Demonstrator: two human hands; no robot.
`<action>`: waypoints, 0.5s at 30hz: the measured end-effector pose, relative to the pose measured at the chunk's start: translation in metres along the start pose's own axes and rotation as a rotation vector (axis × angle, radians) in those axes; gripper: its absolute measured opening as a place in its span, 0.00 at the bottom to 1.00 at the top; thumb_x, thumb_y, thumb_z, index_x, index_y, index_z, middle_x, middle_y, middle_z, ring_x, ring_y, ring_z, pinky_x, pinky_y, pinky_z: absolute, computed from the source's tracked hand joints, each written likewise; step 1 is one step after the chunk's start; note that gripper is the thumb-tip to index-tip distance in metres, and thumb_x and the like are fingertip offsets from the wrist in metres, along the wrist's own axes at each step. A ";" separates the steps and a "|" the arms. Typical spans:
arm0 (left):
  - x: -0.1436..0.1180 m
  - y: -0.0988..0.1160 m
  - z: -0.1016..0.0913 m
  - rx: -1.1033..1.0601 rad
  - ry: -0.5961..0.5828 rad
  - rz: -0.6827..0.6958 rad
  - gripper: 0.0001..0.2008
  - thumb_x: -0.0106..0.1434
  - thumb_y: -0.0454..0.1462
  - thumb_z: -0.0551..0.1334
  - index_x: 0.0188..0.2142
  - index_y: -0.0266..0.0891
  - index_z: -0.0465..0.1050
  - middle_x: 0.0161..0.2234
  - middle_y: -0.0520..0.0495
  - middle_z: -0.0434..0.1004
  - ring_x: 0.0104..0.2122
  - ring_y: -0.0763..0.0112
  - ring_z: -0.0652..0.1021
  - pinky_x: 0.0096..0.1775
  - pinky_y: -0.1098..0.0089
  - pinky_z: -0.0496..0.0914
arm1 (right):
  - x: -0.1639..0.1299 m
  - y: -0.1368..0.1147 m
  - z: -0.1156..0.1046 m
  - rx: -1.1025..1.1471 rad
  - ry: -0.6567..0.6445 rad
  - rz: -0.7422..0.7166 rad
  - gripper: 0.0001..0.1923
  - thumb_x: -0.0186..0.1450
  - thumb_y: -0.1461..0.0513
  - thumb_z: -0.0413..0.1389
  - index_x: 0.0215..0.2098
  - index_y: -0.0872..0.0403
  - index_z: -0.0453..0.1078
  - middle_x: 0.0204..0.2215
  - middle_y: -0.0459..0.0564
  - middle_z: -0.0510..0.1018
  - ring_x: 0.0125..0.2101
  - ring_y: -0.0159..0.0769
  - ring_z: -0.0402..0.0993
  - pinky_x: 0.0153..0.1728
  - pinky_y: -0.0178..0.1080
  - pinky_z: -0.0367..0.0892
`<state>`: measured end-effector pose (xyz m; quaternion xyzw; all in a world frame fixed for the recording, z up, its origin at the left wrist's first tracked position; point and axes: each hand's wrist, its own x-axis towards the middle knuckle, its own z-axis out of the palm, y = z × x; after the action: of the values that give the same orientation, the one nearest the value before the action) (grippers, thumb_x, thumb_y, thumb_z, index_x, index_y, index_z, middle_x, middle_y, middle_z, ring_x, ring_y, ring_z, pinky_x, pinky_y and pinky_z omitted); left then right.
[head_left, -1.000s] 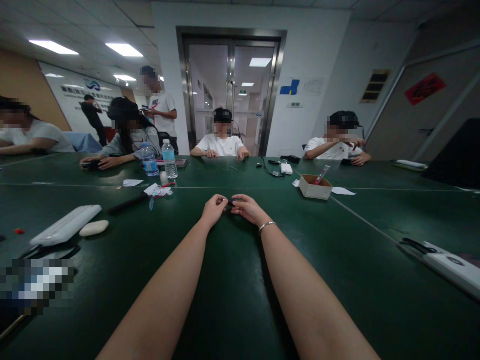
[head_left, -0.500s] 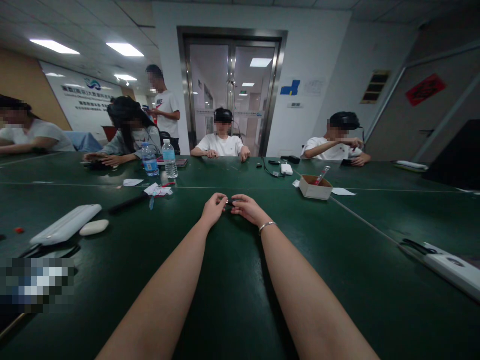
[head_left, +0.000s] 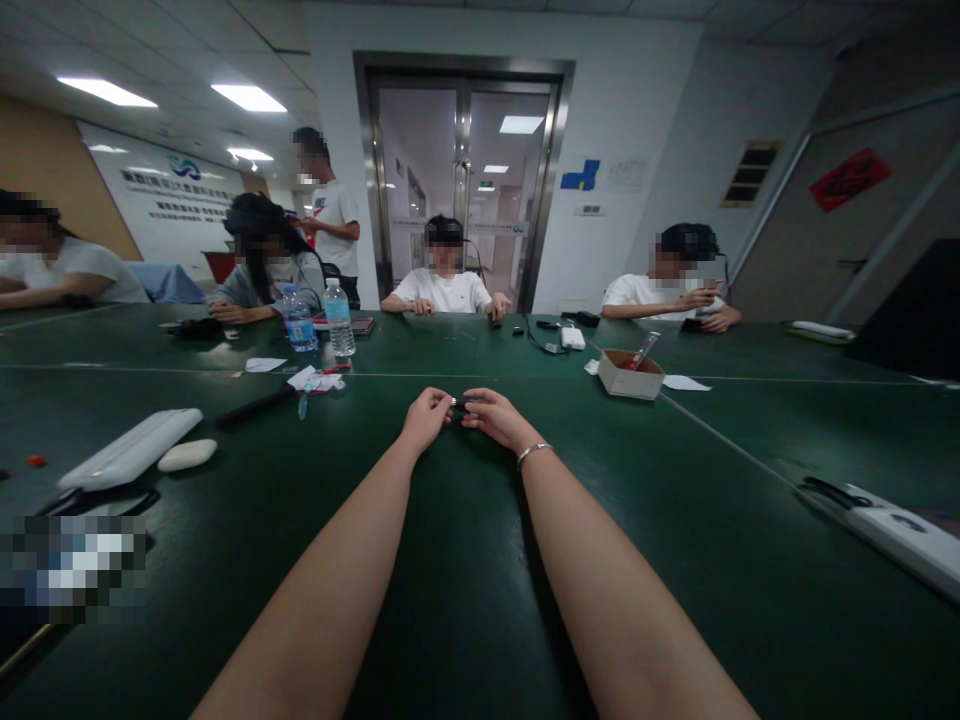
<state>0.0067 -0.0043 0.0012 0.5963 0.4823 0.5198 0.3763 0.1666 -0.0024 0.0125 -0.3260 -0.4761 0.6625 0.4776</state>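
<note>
Both my arms stretch out over the dark green table (head_left: 465, 600). My left hand (head_left: 426, 416) and my right hand (head_left: 495, 416) meet at the fingertips, pinching a small dark object (head_left: 460, 403) between them just above the tabletop. The object is tiny, with a pale tip toward the left hand; most of it is hidden by my fingers. A thin bracelet (head_left: 532, 453) circles my right wrist.
A white case (head_left: 131, 449) and a pale oval object (head_left: 187, 455) lie at left. Two water bottles (head_left: 339, 318) stand further back. A small cardboard box (head_left: 631, 373) sits at right, a white device (head_left: 892, 530) at the right edge. Several people sit around the table.
My hands stay together on the small object with barely any motion. People across the table shift their arms slightly, and the standing person has moved a little.
</note>
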 end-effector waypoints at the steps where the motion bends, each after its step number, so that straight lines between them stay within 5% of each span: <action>1: 0.000 -0.001 0.000 0.014 0.001 0.000 0.09 0.59 0.41 0.57 0.34 0.37 0.67 0.25 0.50 0.71 0.23 0.74 0.73 0.28 0.73 0.66 | 0.000 0.000 0.000 -0.002 0.000 0.001 0.12 0.57 0.73 0.57 0.38 0.57 0.65 0.26 0.48 0.74 0.22 0.31 0.74 0.26 0.35 0.74; 15: -0.006 0.007 -0.003 0.258 0.046 -0.016 0.18 0.60 0.51 0.53 0.26 0.39 0.68 0.24 0.49 0.74 0.24 0.70 0.74 0.29 0.71 0.65 | 0.001 0.001 -0.001 -0.009 -0.024 0.003 0.12 0.57 0.73 0.57 0.38 0.57 0.65 0.26 0.47 0.74 0.21 0.30 0.74 0.26 0.34 0.73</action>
<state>0.0055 -0.0117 0.0071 0.6237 0.5586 0.4639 0.2894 0.1671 -0.0014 0.0112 -0.3209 -0.4844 0.6650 0.4693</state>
